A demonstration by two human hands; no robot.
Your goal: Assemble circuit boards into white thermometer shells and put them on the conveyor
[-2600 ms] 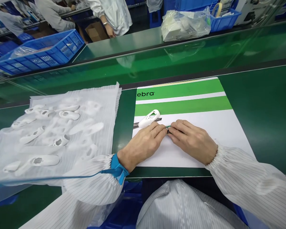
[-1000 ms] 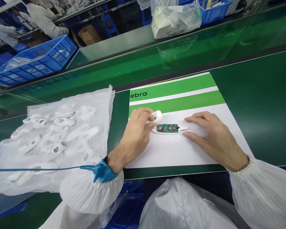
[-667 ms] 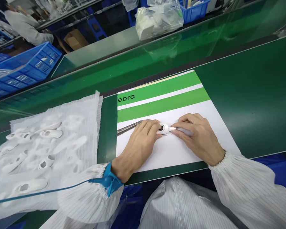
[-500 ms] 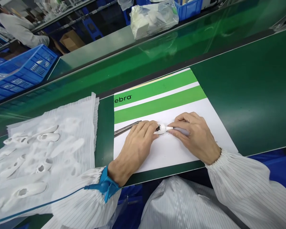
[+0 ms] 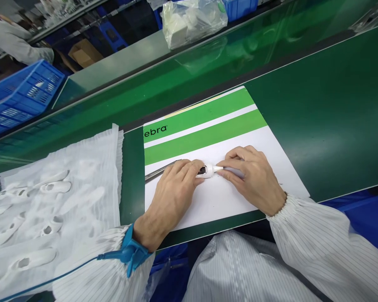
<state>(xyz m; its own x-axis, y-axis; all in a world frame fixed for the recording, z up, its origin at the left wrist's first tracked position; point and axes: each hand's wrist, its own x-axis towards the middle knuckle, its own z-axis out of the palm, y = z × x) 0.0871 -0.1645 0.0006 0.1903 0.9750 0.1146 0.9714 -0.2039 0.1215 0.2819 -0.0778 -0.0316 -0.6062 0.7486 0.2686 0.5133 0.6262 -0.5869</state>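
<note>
My left hand (image 5: 174, 191) is closed around a small white plastic housing (image 5: 209, 170) with a dark opening in its side. In my right hand (image 5: 252, 178), thumb and fingers pinch a grey piece with a white cone-shaped tip (image 5: 219, 168). The cone meets the end of the housing, in line with it; whether they are joined I cannot tell. Both hands rest over a white and green printed sheet (image 5: 227, 197). Beside my left fingers lies a slim dark metallic tool (image 5: 159, 173), partly hidden, its kind unclear.
On the left, white foam sheeting (image 5: 91, 167) carries several white plastic shells (image 5: 55, 187). A blue crate (image 5: 25, 96) stands at far left, a clear bag of white parts (image 5: 193, 23) at the back. A blue wrist strap cord (image 5: 66, 268) trails left. A person (image 5: 15, 40) works beyond.
The whole view has shifted slightly, so things sit a little further left. Both hands keep their hold, the housing and cone staying end to end; slightly more of the housing shows.
</note>
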